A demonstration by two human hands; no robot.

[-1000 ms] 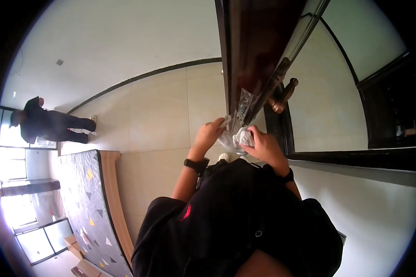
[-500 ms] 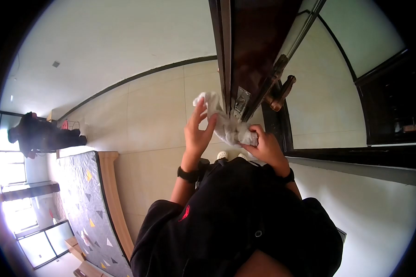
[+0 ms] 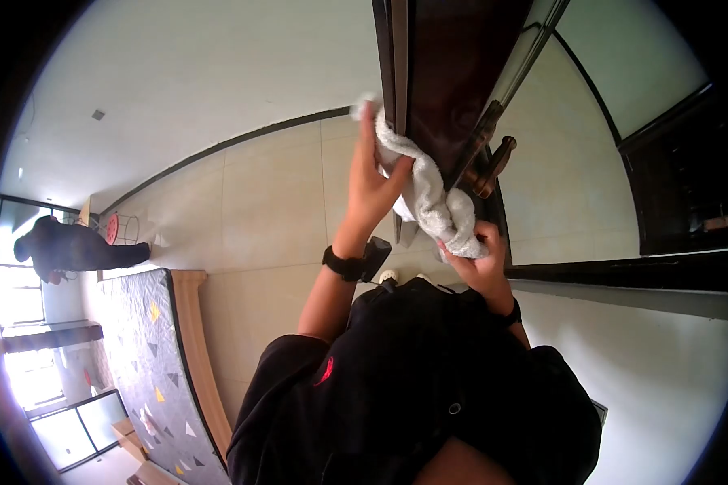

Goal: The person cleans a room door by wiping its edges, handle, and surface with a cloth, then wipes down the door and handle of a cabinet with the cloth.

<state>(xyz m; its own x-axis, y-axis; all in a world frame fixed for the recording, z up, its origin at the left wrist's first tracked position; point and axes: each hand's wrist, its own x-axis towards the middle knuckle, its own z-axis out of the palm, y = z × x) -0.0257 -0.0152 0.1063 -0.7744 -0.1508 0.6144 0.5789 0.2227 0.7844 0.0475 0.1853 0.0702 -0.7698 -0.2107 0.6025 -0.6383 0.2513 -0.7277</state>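
Note:
A crumpled white towel (image 3: 433,194) stretches between my two hands, against the edge of a dark wooden door (image 3: 449,77). My left hand (image 3: 372,186) grips its upper end, thumb on top, beside the door's left side. At the lower end, my right hand (image 3: 484,260) is closed around the bunched fabric. Just right of the towel, a bronze-coloured door handle (image 3: 491,167) sticks out from the door. The towel hides the door edge behind it, where a metal latch plate showed before.
Tiled floor (image 3: 275,186) and a white wall (image 3: 243,65) lie to the left. A bed with a patterned grey mattress (image 3: 150,347) stands at lower left. Farther back are a person in dark clothes (image 3: 73,246) and a red stool (image 3: 113,229). A dark cabinet (image 3: 687,182) is at right.
My left hand has moved up and right to the door, carrying the towel onto its edge. My right hand has shifted slightly right and down. The person in back has changed posture.

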